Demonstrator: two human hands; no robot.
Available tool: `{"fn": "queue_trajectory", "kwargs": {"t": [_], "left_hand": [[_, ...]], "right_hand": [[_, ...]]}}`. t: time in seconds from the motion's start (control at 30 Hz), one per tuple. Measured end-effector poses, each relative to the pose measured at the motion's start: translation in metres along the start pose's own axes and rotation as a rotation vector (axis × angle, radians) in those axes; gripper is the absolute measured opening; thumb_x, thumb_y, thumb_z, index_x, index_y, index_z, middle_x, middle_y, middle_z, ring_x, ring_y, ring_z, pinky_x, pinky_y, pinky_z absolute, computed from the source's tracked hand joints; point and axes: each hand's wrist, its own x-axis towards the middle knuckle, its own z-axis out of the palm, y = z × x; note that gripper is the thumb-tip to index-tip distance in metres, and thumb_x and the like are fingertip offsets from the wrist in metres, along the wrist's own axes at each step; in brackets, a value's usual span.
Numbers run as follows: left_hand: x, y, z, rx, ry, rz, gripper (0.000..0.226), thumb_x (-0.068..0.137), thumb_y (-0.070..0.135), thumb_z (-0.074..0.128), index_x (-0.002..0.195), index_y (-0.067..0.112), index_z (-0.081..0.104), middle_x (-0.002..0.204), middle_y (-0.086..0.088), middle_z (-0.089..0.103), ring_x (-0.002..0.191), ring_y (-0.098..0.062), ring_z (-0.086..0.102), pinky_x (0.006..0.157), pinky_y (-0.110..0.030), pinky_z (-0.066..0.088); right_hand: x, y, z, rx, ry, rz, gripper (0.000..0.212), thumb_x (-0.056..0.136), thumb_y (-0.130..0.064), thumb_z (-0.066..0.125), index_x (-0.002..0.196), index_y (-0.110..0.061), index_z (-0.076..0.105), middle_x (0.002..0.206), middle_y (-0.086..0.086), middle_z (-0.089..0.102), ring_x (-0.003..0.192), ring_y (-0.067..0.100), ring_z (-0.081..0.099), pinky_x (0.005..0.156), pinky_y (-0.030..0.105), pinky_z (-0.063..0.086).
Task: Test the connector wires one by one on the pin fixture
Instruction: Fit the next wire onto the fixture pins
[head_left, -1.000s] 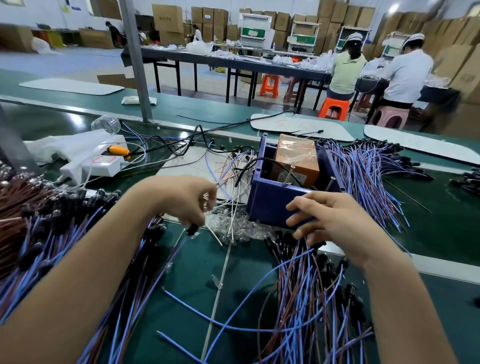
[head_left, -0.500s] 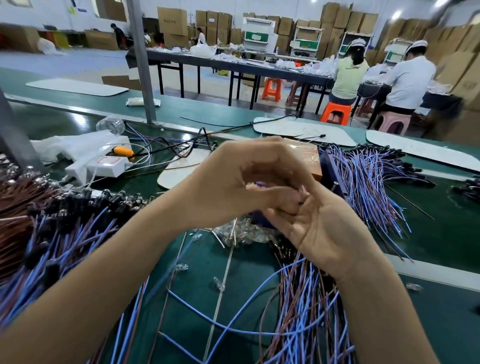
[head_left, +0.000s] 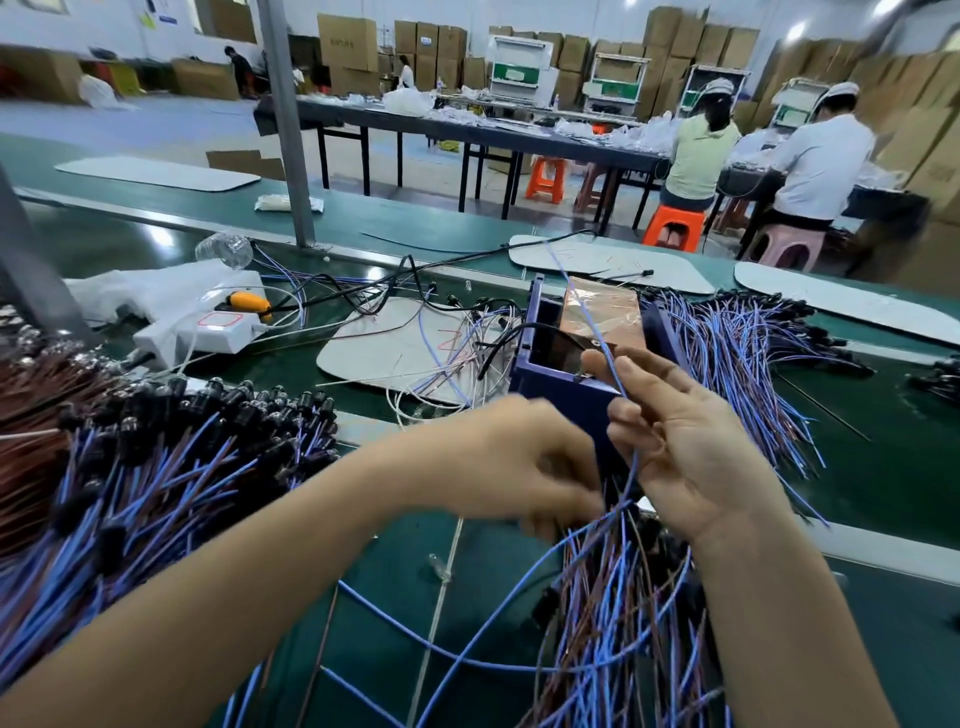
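The pin fixture (head_left: 563, 402) is a dark blue open box holding a copper-coloured block (head_left: 602, 312), at the middle of the green bench. My right hand (head_left: 680, 447) is raised in front of it and pinches one blue connector wire (head_left: 584, 306) that runs up over the box and down past the palm. My left hand (head_left: 514, 467) is blurred, its fingers curled down into the near pile of blue and brown wires (head_left: 623, 634); what it holds is unclear. More wire piles lie at the left (head_left: 156, 467) and right (head_left: 753, 364).
A white power strip (head_left: 208, 327) with an orange plug (head_left: 249, 301), a plastic bottle (head_left: 228, 249) and tangled cables sit at the back left. A metal post (head_left: 285, 130) stands behind. White boards (head_left: 613, 265) lie on the belt. Two people (head_left: 810, 156) sit at a far table.
My hands, joined in front of the fixture half a second ago, have parted. The left dropped toward the near pile; the right stayed up with the blue wire stretched over the box.
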Motion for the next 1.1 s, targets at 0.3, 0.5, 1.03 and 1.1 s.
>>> {"fn": "queue_trajectory", "kwargs": {"t": [0.3, 0.5, 1.03, 1.1], "left_hand": [[0.012, -0.014, -0.018, -0.565, 0.73, -0.099, 0.022, 0.091, 0.013, 0.06, 0.112, 0.007, 0.065, 0.082, 0.003, 0.073, 0.055, -0.003, 0.057, 0.046, -0.015, 0.043], [0.016, -0.016, -0.009, -0.574, 0.665, -0.131, 0.014, 0.091, 0.005, 0.06, 0.092, 0.015, 0.069, 0.067, 0.008, 0.071, 0.046, 0.0, 0.05, 0.046, -0.013, 0.042], [0.023, -0.023, 0.015, -0.638, 0.4, -0.224, 0.01, 0.093, -0.005, 0.052, 0.092, -0.001, 0.062, 0.068, -0.009, 0.061, 0.045, -0.003, 0.056, 0.053, -0.016, 0.052], [0.025, -0.026, 0.018, -0.627, 0.389, -0.258, 0.01, 0.093, -0.005, 0.052, 0.093, -0.001, 0.061, 0.067, -0.009, 0.06, 0.046, -0.003, 0.056, 0.052, -0.015, 0.052]], "right_hand": [[-0.009, 0.003, 0.003, -0.53, -0.161, 0.026, 0.012, 0.087, 0.008, 0.058, 0.088, -0.003, 0.061, 0.065, 0.011, 0.07, 0.04, 0.017, 0.058, 0.039, 0.019, 0.046], [-0.01, 0.004, 0.002, -0.669, -0.252, 0.141, 0.016, 0.086, 0.01, 0.056, 0.08, -0.005, 0.058, 0.063, 0.013, 0.068, 0.047, 0.02, 0.063, 0.046, 0.023, 0.053], [0.012, 0.017, -0.016, -0.641, 0.038, -0.139, 0.01, 0.086, -0.004, 0.066, 0.077, -0.003, 0.069, 0.053, 0.006, 0.064, 0.04, 0.011, 0.056, 0.038, 0.015, 0.041], [0.016, 0.022, -0.019, -0.729, 0.063, -0.139, 0.013, 0.086, -0.005, 0.067, 0.073, -0.008, 0.068, 0.051, 0.003, 0.065, 0.04, 0.009, 0.056, 0.037, 0.015, 0.037]]}}
